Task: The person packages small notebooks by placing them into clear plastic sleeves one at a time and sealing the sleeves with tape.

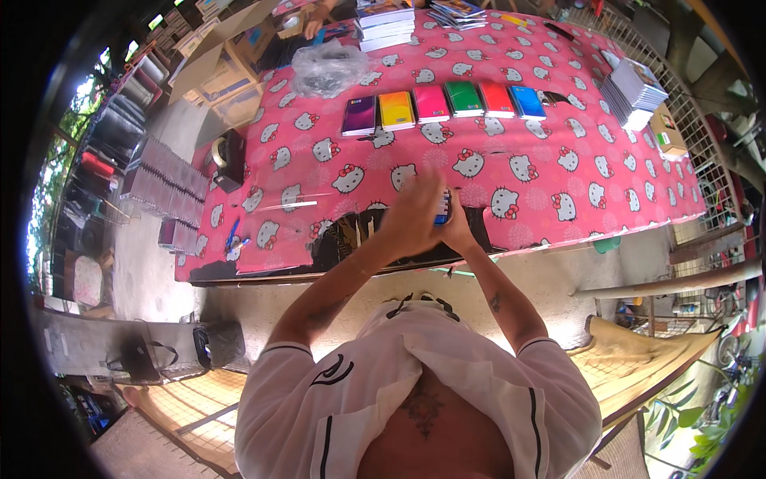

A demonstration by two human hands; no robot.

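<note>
Both hands met over the near edge of the pink cat-print tablecloth (558, 172). The left hand (411, 217), blurred, lay cupped over a small blue and white object (444, 209), and the right hand (458, 229) pressed it from below, likely to steady it. Beyond lay 6 glossy notebooks (444, 104) in a row, purple to blue, apparently set out for sorting.

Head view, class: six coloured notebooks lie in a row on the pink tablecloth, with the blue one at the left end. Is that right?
Not quite. The row of notebooks on the pink tablecloth does number six, but the head view shows the purple one at the left end; the blue one is at the right end.
</note>
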